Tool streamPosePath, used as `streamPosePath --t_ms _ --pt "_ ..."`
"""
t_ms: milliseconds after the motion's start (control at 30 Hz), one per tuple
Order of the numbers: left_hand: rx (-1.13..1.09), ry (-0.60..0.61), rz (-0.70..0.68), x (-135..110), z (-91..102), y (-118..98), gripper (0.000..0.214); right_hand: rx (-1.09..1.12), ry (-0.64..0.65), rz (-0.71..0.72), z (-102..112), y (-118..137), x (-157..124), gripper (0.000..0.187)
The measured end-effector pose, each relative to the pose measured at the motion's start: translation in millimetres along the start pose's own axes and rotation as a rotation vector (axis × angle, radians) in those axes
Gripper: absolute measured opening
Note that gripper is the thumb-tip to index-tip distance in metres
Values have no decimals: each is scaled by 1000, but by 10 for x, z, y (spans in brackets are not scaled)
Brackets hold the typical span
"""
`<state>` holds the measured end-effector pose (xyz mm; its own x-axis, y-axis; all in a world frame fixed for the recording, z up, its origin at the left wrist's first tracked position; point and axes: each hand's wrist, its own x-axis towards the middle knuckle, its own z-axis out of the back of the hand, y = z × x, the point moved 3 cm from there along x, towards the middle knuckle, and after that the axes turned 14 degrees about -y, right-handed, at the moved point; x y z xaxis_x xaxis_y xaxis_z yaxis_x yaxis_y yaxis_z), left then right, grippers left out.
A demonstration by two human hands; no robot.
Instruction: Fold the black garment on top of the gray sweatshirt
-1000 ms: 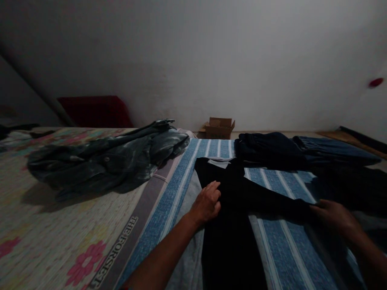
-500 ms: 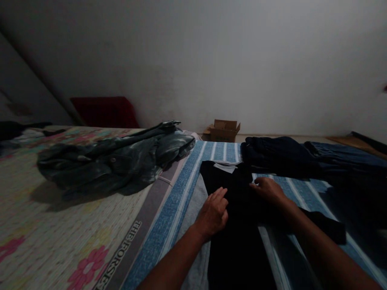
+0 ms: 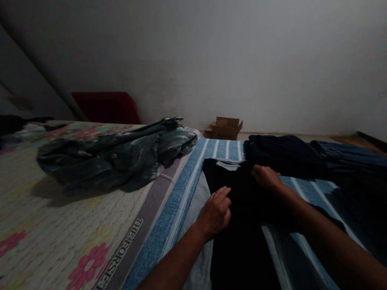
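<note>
A black shirt [image 3: 242, 249] lies spread before me, its neckline with a pale inner patch [image 3: 229, 165] at the far end. Grey cloth [image 3: 193, 213] shows along its left side. My left hand [image 3: 215, 211] rests on the black cloth, palm down, with fingers stretched out. At the right shoulder of the shirt, my right hand [image 3: 266, 177] has its fingers closed on the edge of the fabric. A black sleeve reaches out to the right, partly hidden under my right forearm.
Blue striped cloth [image 3: 163, 225] lies beneath the shirt. A crumpled dark grey-green garment [image 3: 130, 159] is on the floral bedding [image 3: 121, 217] at left. Folded dark trousers [image 3: 281, 155] lie at far right. By the wall are an open cardboard box [image 3: 226, 131] and a red object [image 3: 105, 106].
My right hand has moved up and away along the shirt's right edge to the shoulder, drawing its fingers closed. My left hand stays on the cloth. The view has shifted slightly.
</note>
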<state>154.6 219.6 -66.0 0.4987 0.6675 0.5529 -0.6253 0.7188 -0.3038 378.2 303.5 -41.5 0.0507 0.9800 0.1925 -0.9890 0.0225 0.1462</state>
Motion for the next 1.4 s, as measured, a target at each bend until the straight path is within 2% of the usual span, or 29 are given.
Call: streamPosePath --t_ms 200,467,667,767,867,1000,1133,1300,1400 --pt "-5 49 -17 19 38 -11 22 -13 32 43 -90 -58 -28 20" --pt "0 94 -7 24 57 -15 24 -23 -57 18 -44 -97 -163 23" --pt "15 144 -24 18 51 -18 28 38 -102 -14 -72 -99 -155 26" --pt "25 154 -30 20 47 -12 26 136 -36 -12 -145 -140 -143 21" --pt "34 148 -49 24 50 -15 23 269 54 -22 -165 -254 -162 31" --pt "59 136 -71 40 62 -43 21 442 231 -65 -76 -528 -229 46" --pt "106 132 -90 68 62 -90 28 537 412 -146 21 -825 -313 38" --pt "150 160 -110 126 52 -165 37 489 408 -176 95 -1042 -400 26" --pt "161 218 -96 185 53 -208 36 497 382 -203 127 -1115 -441 23"
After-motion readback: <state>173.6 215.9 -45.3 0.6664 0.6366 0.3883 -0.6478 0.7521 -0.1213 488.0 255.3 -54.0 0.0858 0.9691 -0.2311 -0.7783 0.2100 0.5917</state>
